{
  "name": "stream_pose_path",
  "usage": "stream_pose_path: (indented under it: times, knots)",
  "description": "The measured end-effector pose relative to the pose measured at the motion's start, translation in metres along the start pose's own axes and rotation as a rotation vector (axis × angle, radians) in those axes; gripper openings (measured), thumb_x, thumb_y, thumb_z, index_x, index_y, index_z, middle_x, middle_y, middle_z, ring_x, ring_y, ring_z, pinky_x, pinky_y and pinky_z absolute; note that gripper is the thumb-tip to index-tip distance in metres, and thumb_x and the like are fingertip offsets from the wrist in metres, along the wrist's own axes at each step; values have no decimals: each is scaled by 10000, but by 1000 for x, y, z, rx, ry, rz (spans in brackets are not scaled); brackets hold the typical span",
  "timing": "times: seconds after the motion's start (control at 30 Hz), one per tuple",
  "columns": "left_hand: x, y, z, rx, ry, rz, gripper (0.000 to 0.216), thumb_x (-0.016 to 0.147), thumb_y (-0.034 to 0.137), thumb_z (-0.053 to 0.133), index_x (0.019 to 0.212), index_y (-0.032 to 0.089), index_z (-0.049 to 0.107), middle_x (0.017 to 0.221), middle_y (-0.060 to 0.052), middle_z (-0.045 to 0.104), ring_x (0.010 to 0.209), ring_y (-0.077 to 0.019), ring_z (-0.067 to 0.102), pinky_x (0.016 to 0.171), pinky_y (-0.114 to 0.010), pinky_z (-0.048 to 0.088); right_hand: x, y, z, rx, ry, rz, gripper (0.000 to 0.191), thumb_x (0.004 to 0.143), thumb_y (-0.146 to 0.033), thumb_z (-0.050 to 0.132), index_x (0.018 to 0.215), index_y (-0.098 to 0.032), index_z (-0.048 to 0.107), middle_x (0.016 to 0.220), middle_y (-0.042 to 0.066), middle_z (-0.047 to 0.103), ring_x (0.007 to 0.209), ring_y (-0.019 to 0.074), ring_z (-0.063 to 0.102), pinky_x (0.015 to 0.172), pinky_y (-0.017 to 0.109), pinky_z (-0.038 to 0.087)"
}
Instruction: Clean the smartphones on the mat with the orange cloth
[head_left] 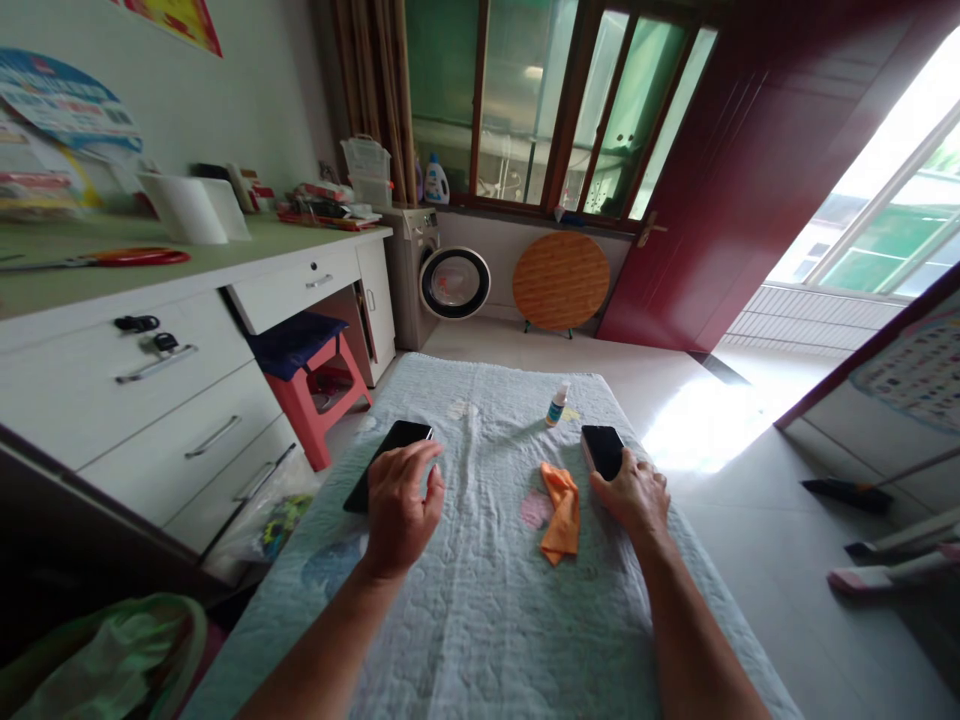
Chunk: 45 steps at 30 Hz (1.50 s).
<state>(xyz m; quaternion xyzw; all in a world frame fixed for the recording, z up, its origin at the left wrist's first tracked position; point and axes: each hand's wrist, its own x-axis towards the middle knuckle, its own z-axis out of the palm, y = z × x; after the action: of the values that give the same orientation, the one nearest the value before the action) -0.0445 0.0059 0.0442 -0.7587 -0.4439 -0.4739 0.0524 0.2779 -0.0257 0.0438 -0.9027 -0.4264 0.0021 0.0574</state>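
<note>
My left hand (405, 500) is over a dark flat tablet (375, 468) at the left of the quilted cover. Its fingers reach across the tablet's right edge, with the thumb apart; whether they touch it I cannot tell. At the right, my right hand (636, 492) grips the near end of a smartphone (602, 448) with a black screen, thumb on one side and fingers on the other. Between the hands, nearer the right one, lies a crumpled orange cloth (561, 512). Farther back stands a small spray bottle (556, 404) with a white top and blue label.
The pale blue quilted cover (465, 620) spreads over the surface before me. On the left are a desk with drawers (217, 437) and a red stool (319, 385). Behind stand a washing machine with its door open (455, 283) and a round wooden tabletop (561, 281).
</note>
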Motion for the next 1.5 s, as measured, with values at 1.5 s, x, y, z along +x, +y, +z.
stream_pose_path:
  times: [1.5]
  knots:
    - [10, -16, -9, 437, -211, -315, 587, 740, 346, 577, 1261, 113, 438, 1067, -156, 595, 1043, -342, 534, 918, -443, 395, -51, -53, 24, 222, -17, -583, 171, 922, -251, 439, 882, -205, 599, 883, 38, 597, 759, 143, 547, 657, 239, 342]
